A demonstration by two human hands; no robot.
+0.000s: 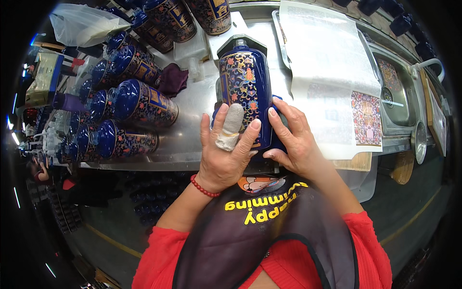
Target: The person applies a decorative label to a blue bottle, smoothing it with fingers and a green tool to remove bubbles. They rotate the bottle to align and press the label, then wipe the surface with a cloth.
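Observation:
A blue glazed bottle (263, 82) lies in front of me with its neck pointing away, a flowered decal (236, 72) covering much of its upper side. My left hand (224, 154) rests on its lower left part, fingers spread and stretched out. One finger wears a grey finger cot (234, 120) with pale wrapping at its base. At the lower right corner, my right hand (297, 142) grips the bottle, fingertips along its side and thumb by its base. Dark blue material (275, 143) shows under the right fingers; its kind is unclear.
Several decorated blue bottles (144, 103) crowd the left of the metal table (192, 139). A maroon cloth (173, 79) lies beside them. To the right are white sheets (322, 62), a printed decal sheet (366, 118) and a sink (402, 108) with a metal ladle (419, 143) at its edge.

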